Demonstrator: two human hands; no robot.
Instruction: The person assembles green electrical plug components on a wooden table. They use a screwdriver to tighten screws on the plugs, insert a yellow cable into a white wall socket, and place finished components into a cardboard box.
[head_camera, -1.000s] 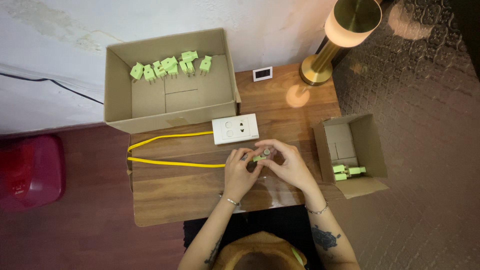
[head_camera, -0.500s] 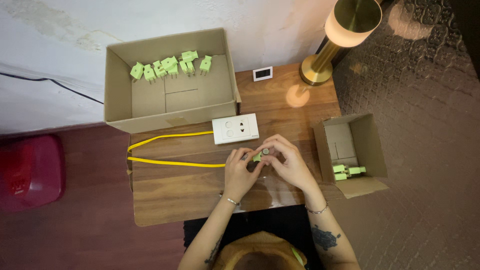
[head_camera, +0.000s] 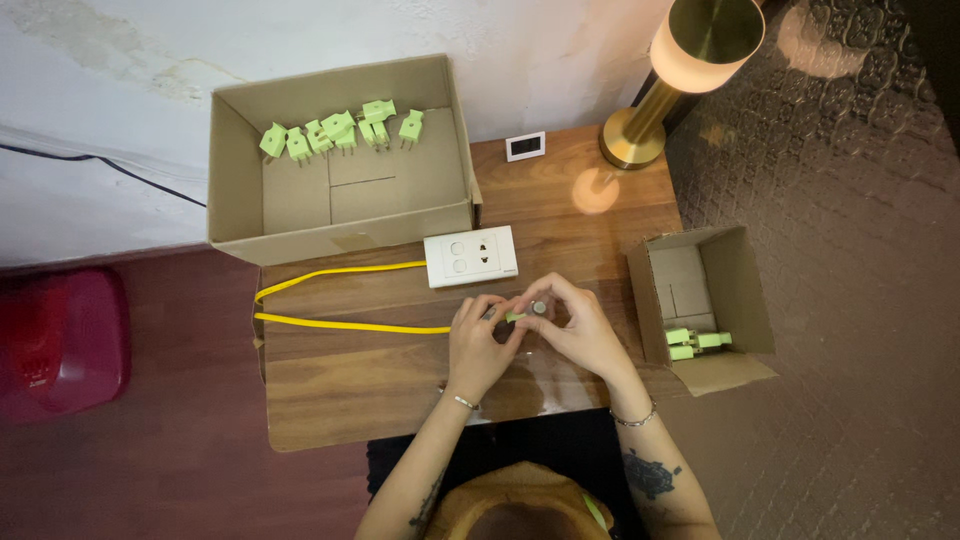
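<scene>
The left hand (head_camera: 478, 345) and the right hand (head_camera: 580, 330) meet over the wooden table (head_camera: 350, 390), fingers pinched on a small green plug (head_camera: 516, 317) between them. It lies sideways, hand to hand. The yellow cable (head_camera: 340, 324) runs off to the left, nearer the left hand.

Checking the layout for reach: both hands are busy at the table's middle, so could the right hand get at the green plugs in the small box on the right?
Probably yes. The small box stands open-topped beside the right hand, nothing between, green plugs near its front.
</scene>
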